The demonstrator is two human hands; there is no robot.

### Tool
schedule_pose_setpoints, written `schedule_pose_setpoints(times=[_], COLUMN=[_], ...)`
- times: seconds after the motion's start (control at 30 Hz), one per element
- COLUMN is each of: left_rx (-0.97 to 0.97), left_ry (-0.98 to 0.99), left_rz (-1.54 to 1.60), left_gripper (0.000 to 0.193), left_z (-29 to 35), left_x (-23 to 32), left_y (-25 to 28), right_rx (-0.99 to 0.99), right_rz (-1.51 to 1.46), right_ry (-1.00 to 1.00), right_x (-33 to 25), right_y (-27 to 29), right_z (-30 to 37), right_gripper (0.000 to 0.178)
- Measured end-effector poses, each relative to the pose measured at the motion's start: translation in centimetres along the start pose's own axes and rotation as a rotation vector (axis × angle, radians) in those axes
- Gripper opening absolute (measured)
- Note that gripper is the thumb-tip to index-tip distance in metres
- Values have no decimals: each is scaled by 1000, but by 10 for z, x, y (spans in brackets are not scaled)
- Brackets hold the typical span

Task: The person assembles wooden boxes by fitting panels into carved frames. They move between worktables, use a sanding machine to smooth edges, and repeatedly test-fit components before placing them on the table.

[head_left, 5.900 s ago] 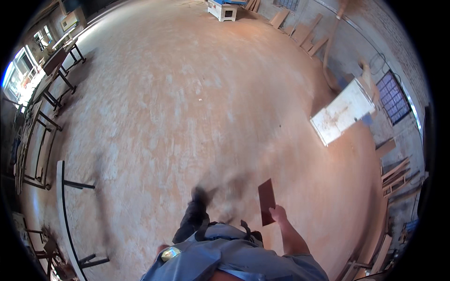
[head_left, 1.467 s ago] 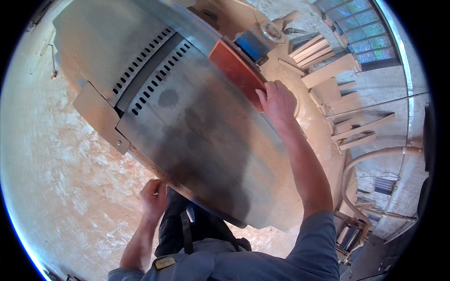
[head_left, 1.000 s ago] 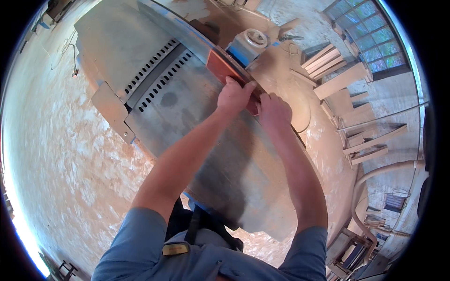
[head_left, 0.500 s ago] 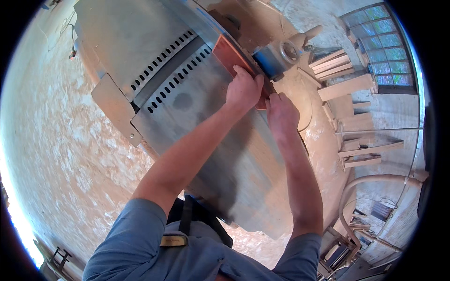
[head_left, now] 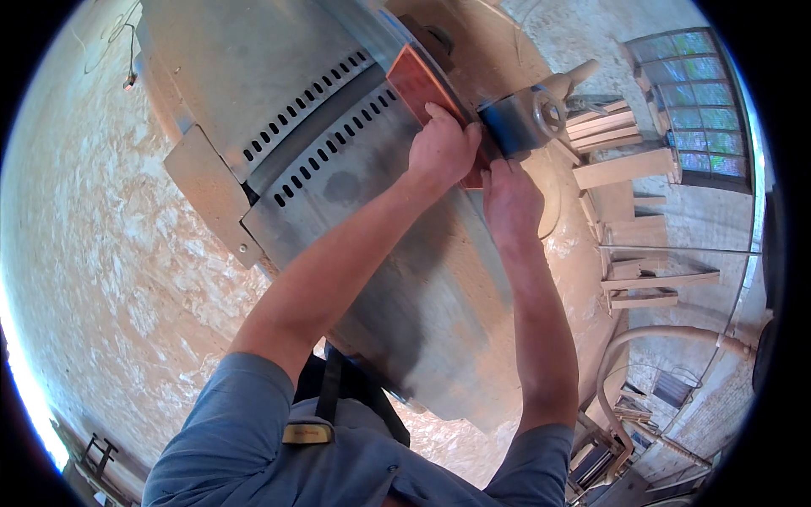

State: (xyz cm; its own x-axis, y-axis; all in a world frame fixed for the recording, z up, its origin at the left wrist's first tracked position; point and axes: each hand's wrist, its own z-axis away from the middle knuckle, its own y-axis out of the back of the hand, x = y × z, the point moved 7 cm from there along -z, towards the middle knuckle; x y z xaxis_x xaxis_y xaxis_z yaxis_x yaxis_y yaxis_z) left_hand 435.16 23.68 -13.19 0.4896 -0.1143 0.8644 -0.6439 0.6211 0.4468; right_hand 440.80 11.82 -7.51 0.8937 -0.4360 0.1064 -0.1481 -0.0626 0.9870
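A flat reddish-orange board [head_left: 412, 78] lies along the raised fence at the right side of a grey metal jointer table [head_left: 372, 253]. My left hand [head_left: 443, 152] grips the board from above, with its fingers bent over the surface and the thumb near the fence. Close behind it, my right hand [head_left: 513, 203] holds the board's near end, fingers closed at its edge. The board's far end reaches past the slotted lips [head_left: 338, 139] at the gap in the table. Both hands hide part of the board, and its underside is out of sight.
Right of the fence sits a blue motor-like housing [head_left: 511, 127] with a handwheel [head_left: 549, 110]. Cut wood pieces [head_left: 621, 165] stand by the wall under a barred window [head_left: 693, 101]. A hose [head_left: 604, 372] curves at the lower right. A metal side plate [head_left: 203, 190] sticks out on the left.
The board and both hands have moved a little forward along the fence, away from me. My grip looks the same. The whole view has shifted slightly.
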Motion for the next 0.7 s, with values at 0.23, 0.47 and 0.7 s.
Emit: schedule_pose_setpoints(times=[0.23,0.47,0.7], left_rx=[70,100,92], left_ry=[-27,-19,-43], left_rz=[-8,-29,-68], left_gripper=[72,65,65], left_z=[-15,-49,-85], left_x=[1,-12,-19], left_y=[19,45,76], right_rx=[35,63,101], right_rz=[-28,-62,-132], right_ry=[20,34,86], right_x=[-9,-30,-51], right_y=[0,-2,-1], right_z=[-19,-55,-94], right_gripper=[15,13,13])
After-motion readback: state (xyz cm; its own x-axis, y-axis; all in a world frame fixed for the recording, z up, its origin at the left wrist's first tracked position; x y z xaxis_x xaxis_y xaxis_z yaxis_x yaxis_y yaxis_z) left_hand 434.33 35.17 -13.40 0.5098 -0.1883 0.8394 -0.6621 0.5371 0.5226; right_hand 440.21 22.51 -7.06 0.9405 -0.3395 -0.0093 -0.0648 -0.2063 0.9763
